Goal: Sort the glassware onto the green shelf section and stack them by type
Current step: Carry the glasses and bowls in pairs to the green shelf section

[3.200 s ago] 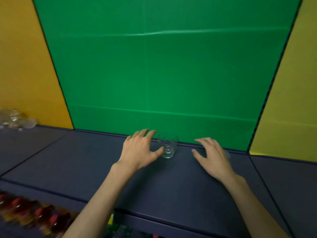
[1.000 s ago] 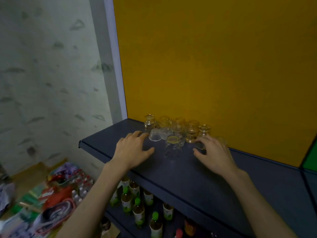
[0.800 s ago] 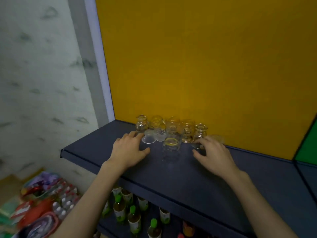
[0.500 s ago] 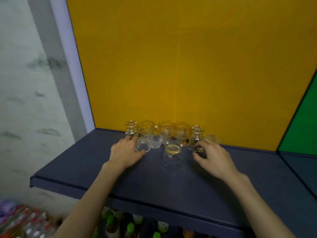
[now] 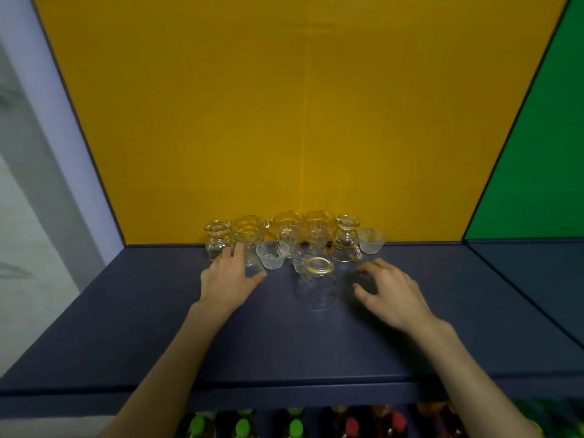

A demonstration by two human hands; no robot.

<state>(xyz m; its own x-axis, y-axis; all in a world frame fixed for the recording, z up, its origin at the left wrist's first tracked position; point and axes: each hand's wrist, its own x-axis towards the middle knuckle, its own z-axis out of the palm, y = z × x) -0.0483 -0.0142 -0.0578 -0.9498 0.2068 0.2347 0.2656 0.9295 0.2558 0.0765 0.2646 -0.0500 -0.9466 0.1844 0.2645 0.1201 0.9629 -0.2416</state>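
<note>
Fingers (image 5: 234, 252) of the left hand (image 5: 229, 281) lie nearly straight, tips touching the glass cluster at 11 o'clock; whether they grip one I cannot tell. Fingers (image 5: 368, 268) of the right hand (image 5: 392, 294) hang loosely curled, holding nothing, at 3 o'clock of the gold-rimmed tumbler (image 5: 317, 284). That tumbler stands nearest, apart from the glassware row (image 5: 294, 237) against the yellow panel (image 5: 284, 105). Best to take it by its wall and carry it toward the green section (image 5: 537, 159) at 2 o'clock. Overlapping clear glass makes types hard to separate; the green shelf is cut off.
</note>
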